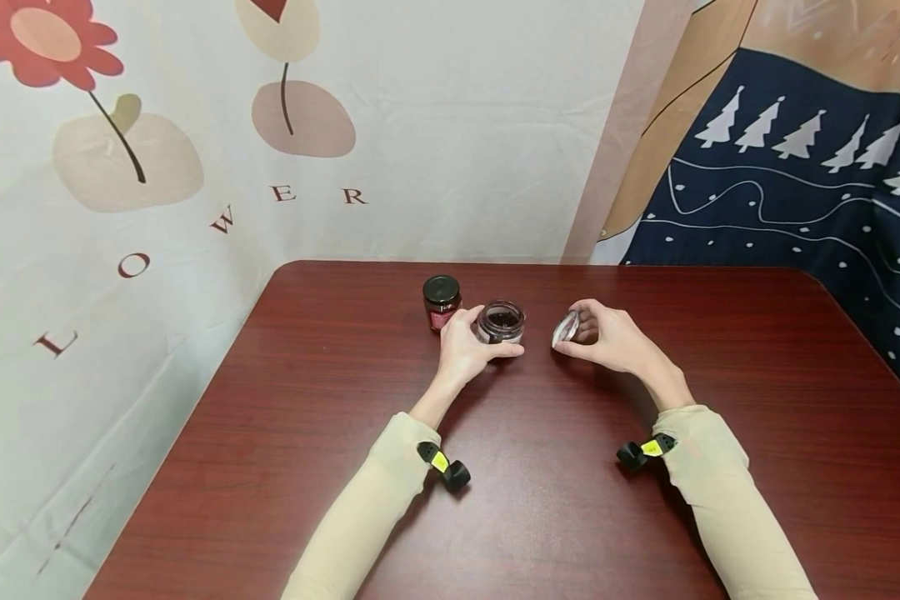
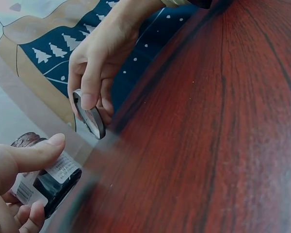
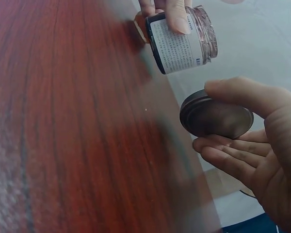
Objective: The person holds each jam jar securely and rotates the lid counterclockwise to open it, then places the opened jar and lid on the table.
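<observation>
My left hand [image 1: 467, 350] grips an open glass jar [image 1: 501, 323] of dark contents, its thumb along the near side and its fingers round the far left. A white printed label [image 3: 177, 46] on the jar shows in the right wrist view. To the right, my right hand [image 1: 618, 340] pinches a dark round lid [image 3: 216, 116] by its edge between thumb and fingers. The lid [image 1: 566, 328] is tilted on its side, its pale inner face showing, a short way apart from the jar. Behind my left hand stands a second jar [image 1: 442, 302], closed with a black lid.
Both hands are over a reddish-brown wooden table [image 1: 555, 517]. Beyond its far edge hangs a white cloth [image 1: 450, 125] with printed flowers and letters. A dark blue cloth [image 1: 780, 200] with white trees hangs at the right. Each wrist wears a small black camera [image 1: 456, 476].
</observation>
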Motion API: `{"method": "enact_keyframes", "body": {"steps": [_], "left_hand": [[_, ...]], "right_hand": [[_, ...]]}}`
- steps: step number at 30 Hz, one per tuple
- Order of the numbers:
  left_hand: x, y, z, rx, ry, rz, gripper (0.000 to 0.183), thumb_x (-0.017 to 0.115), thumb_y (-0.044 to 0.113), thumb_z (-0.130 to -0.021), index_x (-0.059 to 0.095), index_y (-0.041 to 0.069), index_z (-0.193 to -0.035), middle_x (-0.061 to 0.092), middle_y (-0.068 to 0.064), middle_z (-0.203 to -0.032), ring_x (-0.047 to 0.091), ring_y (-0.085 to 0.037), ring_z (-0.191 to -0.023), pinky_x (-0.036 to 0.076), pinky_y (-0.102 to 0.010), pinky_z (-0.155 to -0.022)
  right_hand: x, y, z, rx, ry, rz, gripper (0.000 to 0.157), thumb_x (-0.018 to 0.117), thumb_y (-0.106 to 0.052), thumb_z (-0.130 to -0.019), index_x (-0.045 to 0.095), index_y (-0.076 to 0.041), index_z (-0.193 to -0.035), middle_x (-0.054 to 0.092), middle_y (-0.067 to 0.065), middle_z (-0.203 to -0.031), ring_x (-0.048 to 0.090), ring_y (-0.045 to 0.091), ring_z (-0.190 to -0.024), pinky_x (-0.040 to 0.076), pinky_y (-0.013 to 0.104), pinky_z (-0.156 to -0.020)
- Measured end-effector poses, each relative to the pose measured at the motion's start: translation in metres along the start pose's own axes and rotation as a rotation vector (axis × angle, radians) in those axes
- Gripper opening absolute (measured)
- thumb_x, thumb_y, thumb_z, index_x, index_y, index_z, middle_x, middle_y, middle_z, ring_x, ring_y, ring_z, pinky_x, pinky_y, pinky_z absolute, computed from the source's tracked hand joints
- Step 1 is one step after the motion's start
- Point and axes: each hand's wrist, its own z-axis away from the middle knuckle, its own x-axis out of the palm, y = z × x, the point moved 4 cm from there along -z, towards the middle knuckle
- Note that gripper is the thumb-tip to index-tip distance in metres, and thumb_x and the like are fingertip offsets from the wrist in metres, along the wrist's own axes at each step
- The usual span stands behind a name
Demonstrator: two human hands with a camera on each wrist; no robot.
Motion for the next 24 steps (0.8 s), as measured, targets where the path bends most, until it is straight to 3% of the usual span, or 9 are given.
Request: {"method": "enact_keyframes", "body": {"steps": [24], "left_hand": [[0.006,-0.007,-0.001,0.008,0.005,0.029,0.069,0.1,0.027,-0.057,0.073,0.011,-0.118,0.068,-0.008,-0.114,0.059,-0.026,-0.113,0.042,-0.037,-0.102]], "right_hand": [[0.005,0.011,0.0,0.051,-0.012,-0.004,0.068,0.084,-0.038,-0.082,0.054,0.0,-0.13,0.068,0.013,-0.104,0.066,0.026,-0.095,0.054,0.043,-0.086]]}}
